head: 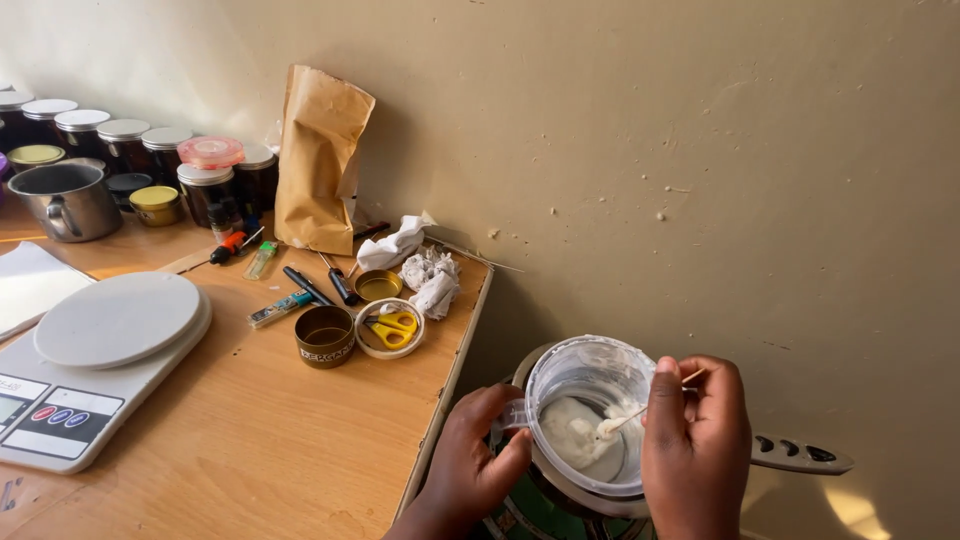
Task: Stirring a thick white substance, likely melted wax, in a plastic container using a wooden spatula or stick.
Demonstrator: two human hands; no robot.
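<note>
Your left hand (470,468) grips the side tab of a clear plastic cup (588,415) at about five o'clock, fingers curled tight. Your right hand (697,445) wraps the cup's other side, pinching a thin stick (640,408) that dips into white wax inside. Beneath the cup sits a metal pot (570,490). At nine o'clock a kitchen scale (95,365) rests on the wooden table (270,450); small tins (325,336) lie at eleven, jars (120,145) beyond.

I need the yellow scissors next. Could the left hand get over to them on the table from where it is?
Probably yes. The left hand would first have to let go of the clear cup; the wooden tabletop between it and the yellow scissors looks bare.
</note>
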